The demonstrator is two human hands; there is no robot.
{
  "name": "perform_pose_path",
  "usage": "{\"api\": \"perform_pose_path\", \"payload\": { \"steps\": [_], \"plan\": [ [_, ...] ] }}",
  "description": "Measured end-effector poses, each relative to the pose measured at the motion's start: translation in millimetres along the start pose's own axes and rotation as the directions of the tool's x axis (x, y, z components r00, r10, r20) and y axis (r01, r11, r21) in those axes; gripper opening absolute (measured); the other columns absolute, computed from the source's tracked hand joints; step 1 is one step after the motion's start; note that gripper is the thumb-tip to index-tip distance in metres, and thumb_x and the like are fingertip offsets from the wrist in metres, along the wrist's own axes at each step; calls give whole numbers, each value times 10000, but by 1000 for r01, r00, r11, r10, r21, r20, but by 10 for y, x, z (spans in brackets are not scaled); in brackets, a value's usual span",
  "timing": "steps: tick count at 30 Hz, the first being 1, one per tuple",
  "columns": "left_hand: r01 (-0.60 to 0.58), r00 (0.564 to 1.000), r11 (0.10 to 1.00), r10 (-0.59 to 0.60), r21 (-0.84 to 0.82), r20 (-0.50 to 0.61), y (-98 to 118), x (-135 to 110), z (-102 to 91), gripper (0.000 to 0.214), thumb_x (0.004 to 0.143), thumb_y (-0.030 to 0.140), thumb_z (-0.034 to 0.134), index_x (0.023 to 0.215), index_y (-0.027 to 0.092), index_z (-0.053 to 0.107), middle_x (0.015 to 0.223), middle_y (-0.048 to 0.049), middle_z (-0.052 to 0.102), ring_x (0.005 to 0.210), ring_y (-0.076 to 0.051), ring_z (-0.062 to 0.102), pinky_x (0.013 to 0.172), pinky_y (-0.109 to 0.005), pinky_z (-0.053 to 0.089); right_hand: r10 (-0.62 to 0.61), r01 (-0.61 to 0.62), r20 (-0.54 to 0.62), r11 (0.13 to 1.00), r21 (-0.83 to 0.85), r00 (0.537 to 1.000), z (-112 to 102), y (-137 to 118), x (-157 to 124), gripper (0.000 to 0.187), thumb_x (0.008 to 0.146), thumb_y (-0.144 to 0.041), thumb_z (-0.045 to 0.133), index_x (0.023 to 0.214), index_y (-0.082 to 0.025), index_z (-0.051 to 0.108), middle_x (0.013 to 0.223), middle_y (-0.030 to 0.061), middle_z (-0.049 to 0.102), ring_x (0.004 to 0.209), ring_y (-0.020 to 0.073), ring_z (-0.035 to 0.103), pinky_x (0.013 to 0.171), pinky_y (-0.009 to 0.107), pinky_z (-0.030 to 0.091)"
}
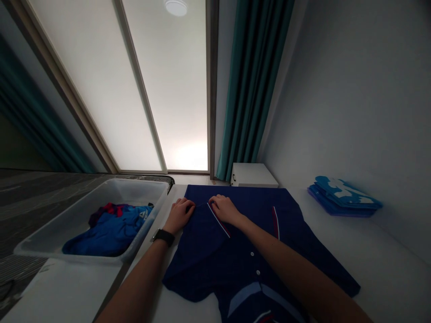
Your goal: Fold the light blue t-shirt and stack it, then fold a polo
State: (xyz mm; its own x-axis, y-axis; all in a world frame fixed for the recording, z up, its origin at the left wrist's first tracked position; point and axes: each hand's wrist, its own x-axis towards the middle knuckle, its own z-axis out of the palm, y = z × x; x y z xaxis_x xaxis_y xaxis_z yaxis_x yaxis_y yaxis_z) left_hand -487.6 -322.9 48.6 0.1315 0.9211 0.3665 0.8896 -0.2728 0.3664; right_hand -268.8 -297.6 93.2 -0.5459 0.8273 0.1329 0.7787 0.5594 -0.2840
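A navy button-up shirt (247,204) with short sleeves lies spread on the white table, its collar end toward me. It has white buttons, a lighter blue chest band and two white-and-red trim strips. My left hand (179,214), with a dark watch on the wrist, has its fingers curled on the shirt's far left edge. My right hand (225,208) pinches the cloth at the top of the left trim strip, its forearm crossing over the shirt front. Some fingertips of both hands are hidden in the fabric. The collar is partly cut off by the bottom of the view.
To the left stands a clear plastic bin (84,197) with blue and dark red clothes (107,229) inside. A stack of folded blue items in plastic (343,197) sits on the white table (380,264) by the right wall. A small white cabinet (254,175) stands beyond.
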Motion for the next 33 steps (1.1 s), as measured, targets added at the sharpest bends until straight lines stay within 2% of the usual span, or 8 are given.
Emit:
{"api": "perform_pose_path", "payload": {
  "steps": [5,10,13,16,18,21,24,33],
  "plan": [
    [-2,1000,1000,2,-4,-6,-11,-9,14,174,907,278,500,909,226,667,951,-52,646,956,-248,556,847,-390,411,-39,41,50,998,-47,998,144,-29,335,237,954,-316,479,1102,-200,623,1096,101,596,1041,229,542,857,344,382],
    [-8,1000,1000,8,-1,-12,-19,-12,31,168,908,281,505,906,229,665,942,-49,640,946,-244,549,834,-386,407,-97,102,96,993,-51,991,176,-16,421,197,890,-363,592,981,-192,623,1108,107,566,1077,250,507,882,359,373],
    [-5,1000,1000,5,0,-10,-20,-11,36,163,908,282,507,903,234,663,945,-46,641,950,-241,548,841,-388,402,-93,98,117,994,-37,989,143,-21,436,198,872,-351,616,983,-187,600,1079,96,598,1052,241,531,868,338,374],
    [4,1000,1000,-4,1,2,-12,-12,29,160,907,281,510,908,234,663,950,-47,642,960,-245,546,842,-392,399,-62,63,154,998,-2,986,109,-44,448,258,906,-385,568,1078,-194,575,998,60,660,940,202,600,807,292,391],
    [9,1000,1000,-9,3,6,-5,-14,22,158,907,281,512,911,234,663,952,-47,641,966,-248,546,848,-397,396,-21,19,185,1000,13,983,99,-57,468,286,957,-408,471,1114,-194,579,988,57,688,908,191,629,777,277,400],
    [10,1000,1000,-10,2,8,-2,-15,18,161,908,285,510,912,238,664,962,-46,642,977,-249,546,852,-397,395,47,-50,233,999,6,971,100,-61,516,381,1000,-409,345,1002,-188,656,1020,87,707,959,213,646,773,285,406],
    [14,1000,1000,-14,0,17,-8,-12,24,165,906,283,508,916,240,667,967,-47,643,975,-247,547,849,-395,397,87,-87,268,996,-11,960,108,-53,558,410,987,-430,377,897,-187,695,998,97,720,968,231,653,760,289,412],
    [22,999,1000,-21,-5,30,-10,-12,21,175,907,290,502,929,238,668,963,-53,645,979,-253,538,852,-409,398,43,-26,214,996,-83,976,191,-26,530,337,999,-411,387,980,-214,660,1047,75,718,1006,213,652,830,299,399]
  ]
}}
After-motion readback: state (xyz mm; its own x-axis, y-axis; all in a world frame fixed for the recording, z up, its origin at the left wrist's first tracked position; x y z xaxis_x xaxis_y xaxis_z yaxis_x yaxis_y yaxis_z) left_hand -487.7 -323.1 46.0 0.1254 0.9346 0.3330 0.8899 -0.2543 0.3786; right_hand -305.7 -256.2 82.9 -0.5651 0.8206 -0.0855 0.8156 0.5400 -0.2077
